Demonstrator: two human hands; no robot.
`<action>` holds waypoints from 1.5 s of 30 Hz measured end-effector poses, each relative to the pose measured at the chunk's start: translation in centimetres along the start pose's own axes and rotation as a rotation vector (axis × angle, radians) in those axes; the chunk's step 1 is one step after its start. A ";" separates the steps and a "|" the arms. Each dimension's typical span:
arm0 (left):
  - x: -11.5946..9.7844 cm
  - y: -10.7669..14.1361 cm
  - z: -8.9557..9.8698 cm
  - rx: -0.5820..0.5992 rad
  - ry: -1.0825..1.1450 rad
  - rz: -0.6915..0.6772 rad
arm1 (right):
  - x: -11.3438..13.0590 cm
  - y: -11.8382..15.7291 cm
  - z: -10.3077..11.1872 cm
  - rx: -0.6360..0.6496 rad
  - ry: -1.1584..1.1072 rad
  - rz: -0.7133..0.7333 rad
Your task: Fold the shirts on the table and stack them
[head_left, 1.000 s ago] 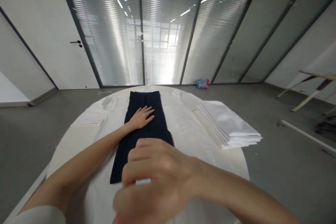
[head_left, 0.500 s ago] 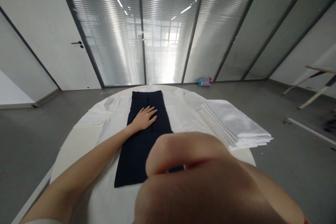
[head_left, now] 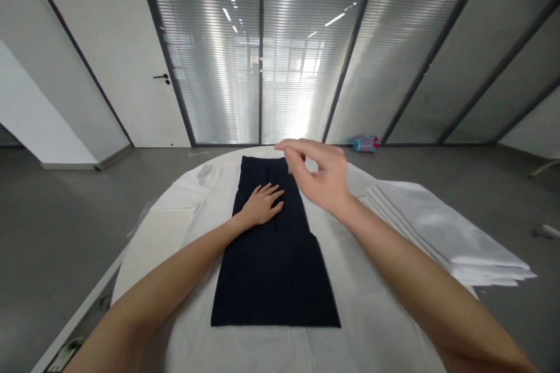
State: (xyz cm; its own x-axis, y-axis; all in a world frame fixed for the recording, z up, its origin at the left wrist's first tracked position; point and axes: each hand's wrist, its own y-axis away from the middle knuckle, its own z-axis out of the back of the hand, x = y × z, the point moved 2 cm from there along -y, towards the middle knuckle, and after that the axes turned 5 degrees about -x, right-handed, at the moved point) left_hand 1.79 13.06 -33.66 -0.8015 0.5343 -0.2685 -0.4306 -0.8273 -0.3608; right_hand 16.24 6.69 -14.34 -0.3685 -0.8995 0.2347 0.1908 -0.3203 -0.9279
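Observation:
A dark navy folded garment (head_left: 273,280), apparently trousers with a seam or fly near the top, lies flat on a white cloth garment spread on the table. My left hand (head_left: 261,204) rests on its upper part, palm down with fingers spread. Above the garment's upper right edge, my right hand (head_left: 317,172) is in the air, its fingers curled and the thumb drawn close to the index finger. No object shows between those fingers. What lies beneath the navy garment is hidden.
A stack of folded white cloth (head_left: 446,227) sits on the right side of the round table (head_left: 161,239), overhanging its edge. White sleeve-like fabric (head_left: 190,189) spreads at the left. Beyond, on the floor by the glass partition, lies a blue and red object (head_left: 365,144).
My right hand has moved away from close to the camera, forward over the navy garment. My left hand stays on the garment. The view has shifted slightly left.

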 end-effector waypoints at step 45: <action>5.4 6.7 5.2 -0.256 1.338 0.810 | -13.5 17.1 -1.6 0.297 0.035 -0.783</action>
State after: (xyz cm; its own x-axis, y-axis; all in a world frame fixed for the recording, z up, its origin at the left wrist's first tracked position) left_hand -7.63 9.50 -32.90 0.2149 -0.1407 -0.9664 0.1009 -0.9811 0.1653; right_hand 22.98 13.81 -33.85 -0.5213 -0.3767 0.7658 0.0983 -0.9178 -0.3846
